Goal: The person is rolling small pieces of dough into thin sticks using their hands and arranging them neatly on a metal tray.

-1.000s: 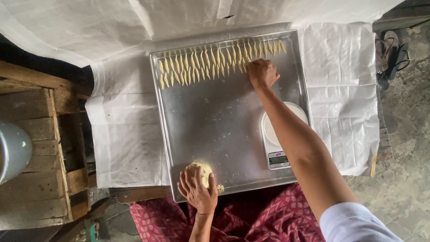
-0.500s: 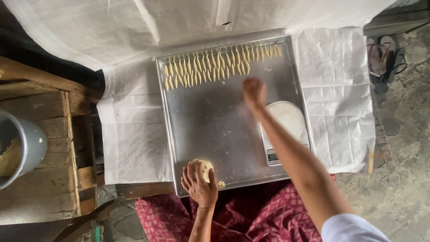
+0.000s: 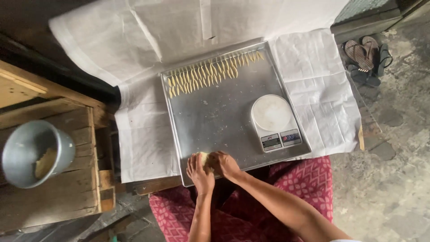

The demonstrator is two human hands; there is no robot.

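Pressing in from both sides, two hands hold a pale dough lump (image 3: 205,159) at the near edge of a metal tray (image 3: 210,123). The left hand (image 3: 199,171) cups its left side with fingers curled against it; the right hand (image 3: 225,164) covers its right side, fingers bent over the top. Most of the dough is hidden, so its shape and long axis cannot be told; only a rounded yellowish patch shows between the hands.

This looks like the step of pinching a bit off the lump. A next bit would seemingly need a small, even pull with the fingertips while the other hand steadies the dough.

Along the tray's far edge lies a row of thin dough strips (image 3: 212,74), each pointing away from the person, side by side. A white scale (image 3: 274,122) sits on the tray's right. White cloth (image 3: 313,80) lies beneath. A grey bowl (image 3: 36,152) rests on a wooden crate (image 3: 53,197) to the left; sandals (image 3: 365,56) lie far right.
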